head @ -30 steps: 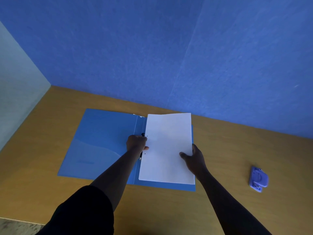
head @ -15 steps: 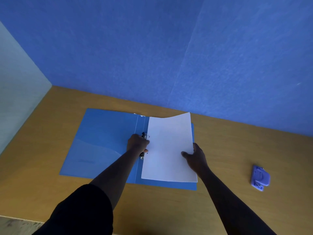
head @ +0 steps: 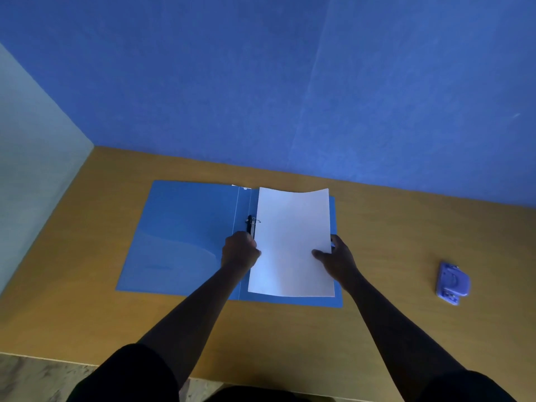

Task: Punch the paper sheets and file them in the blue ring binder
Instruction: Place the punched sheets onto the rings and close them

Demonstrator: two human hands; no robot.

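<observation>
The blue ring binder [head: 185,233] lies open and flat on the wooden desk. White paper sheets [head: 293,239] lie over its right half, their far edge bowed upward. My right hand [head: 336,256] pinches the sheets' right edge, thumb on top. My left hand [head: 239,252] sits with curled fingers at the binder's spine, over the near part of the black ring mechanism [head: 251,223]. One metal ring shows beside the paper's left edge. Whether the left hand grips the mechanism or the paper edge is hidden.
A small purple hole punch [head: 452,282] lies on the desk [head: 391,227] to the right of the binder. Blue partition walls close the desk at the back, and a pale wall stands on the left. The desk's near edge runs below my arms.
The sheets have slid to the right, away from the spine, uncovering the ring mechanism. Their far edge has bowed upward. My left hand stays at the spine.
</observation>
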